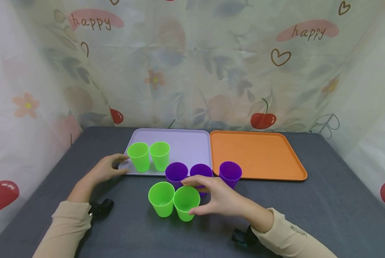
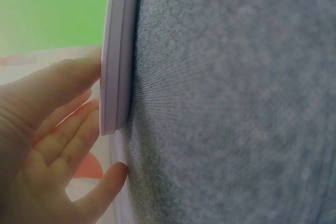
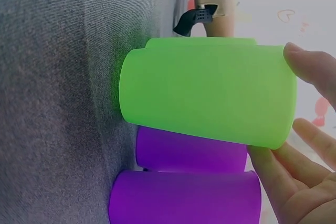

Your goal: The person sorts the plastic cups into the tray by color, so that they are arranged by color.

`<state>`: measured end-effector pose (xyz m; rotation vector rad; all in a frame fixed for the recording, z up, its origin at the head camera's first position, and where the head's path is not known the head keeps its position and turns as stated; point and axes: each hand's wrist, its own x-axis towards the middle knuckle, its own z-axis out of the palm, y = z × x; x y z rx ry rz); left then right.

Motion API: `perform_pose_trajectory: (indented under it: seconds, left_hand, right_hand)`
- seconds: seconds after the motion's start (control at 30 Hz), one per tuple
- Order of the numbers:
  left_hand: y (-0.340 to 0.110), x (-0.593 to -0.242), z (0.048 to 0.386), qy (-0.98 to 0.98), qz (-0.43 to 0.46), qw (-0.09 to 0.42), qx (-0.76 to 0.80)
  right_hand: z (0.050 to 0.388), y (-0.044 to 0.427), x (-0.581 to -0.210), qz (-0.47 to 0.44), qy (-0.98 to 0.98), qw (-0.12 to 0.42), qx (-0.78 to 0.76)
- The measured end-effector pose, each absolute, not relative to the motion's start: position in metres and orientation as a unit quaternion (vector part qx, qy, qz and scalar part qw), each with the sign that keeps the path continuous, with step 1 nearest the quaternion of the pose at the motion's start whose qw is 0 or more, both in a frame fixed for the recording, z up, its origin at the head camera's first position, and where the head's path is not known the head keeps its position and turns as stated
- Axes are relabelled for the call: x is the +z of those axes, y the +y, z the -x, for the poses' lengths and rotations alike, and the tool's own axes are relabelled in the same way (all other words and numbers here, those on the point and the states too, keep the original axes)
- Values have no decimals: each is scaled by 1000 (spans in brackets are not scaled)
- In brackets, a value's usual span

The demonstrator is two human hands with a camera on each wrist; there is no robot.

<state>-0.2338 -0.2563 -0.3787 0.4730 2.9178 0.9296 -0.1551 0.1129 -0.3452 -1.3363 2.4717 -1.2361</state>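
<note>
We begin with the dark tabletop [image 1: 131, 236]. On its far side two trays lie side by side: the orange tray [image 1: 256, 154] on the right and the lavender tray [image 1: 189, 150] on the left, with a left-hand green cup [image 1: 139, 157] and a second green cup [image 1: 160, 156] upright on the latter.

The left grip [image 1: 105, 168] is fairly wide and holds no cup; its fingers touch the lavender tray's left edge. The right grip [image 1: 221, 197] has narrowed onto the nearest green cup [image 1: 184, 204], thumb at the near side of the rim, fingers at the far side. We see that cup upright, apparently resting on the tabletop, just beside its green neighbour [image 1: 161, 200]. Behind them stand three purple cups: a left one [image 1: 177, 173], a middle one [image 1: 201, 170] and a right one [image 1: 230, 173], near the orange tray.

We judge the step in hand to be picking up that green cup, probably to join the pair on the lavender tray. The next move, we think, calls for a light pinch and a straight lift high enough to clear the purple rims, while the left grip steadies the tray.
</note>
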Motion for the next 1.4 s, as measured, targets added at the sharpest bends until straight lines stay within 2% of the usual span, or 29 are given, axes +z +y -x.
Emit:
perform_pose_trajectory:
  seconds: [1.03, 1.4]
  left_hand:
    - [-254, -378, 234, 943, -140, 32, 300]
    - [-255, -379, 235, 942, -141, 36, 302]
  right_hand:
    - [152, 128, -308, 410, 804, 38, -429]
    - [158, 132, -290, 426, 784, 41, -449]
